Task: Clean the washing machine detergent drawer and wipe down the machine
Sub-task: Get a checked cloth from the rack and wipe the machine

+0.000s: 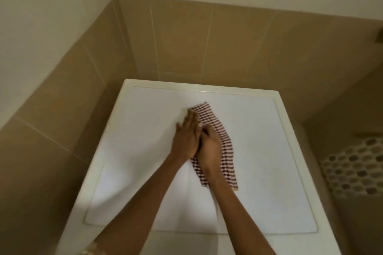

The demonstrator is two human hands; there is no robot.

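Step in hand: machine wipe-down, top surface.

The striped cloth (220,130) lies flat on the top panel (269,161) of the washing machine (196,242), about mid-panel and skewed toward the back.

- **Left hand** (186,138): flat, fingers (192,120) straight and together. It presses at the cloth's left edge, tips reaching the cloth's far corner.
- **Right hand** (209,150): touches the left and rests on the cloth's middle. Its fingers are half hidden by the left hand and blurred, so I can't tell whether they lie flat or bunch the fabric.

Both hands are motion-blurred, so I read this as mid-stroke.

The detergent drawer and front face are out of view, so I can't judge their state. The machine sits in a corner against the tiled wall (186,37).

Next move, my read: the stroke has to reach the rest of the panel.
- the near-left corner
- the right strip
- the raised rim at the back, where grime likely collects

That calls for even downward pressure and a flat cloth, so it doesn't ride up under the palms. After that come the sides and front.
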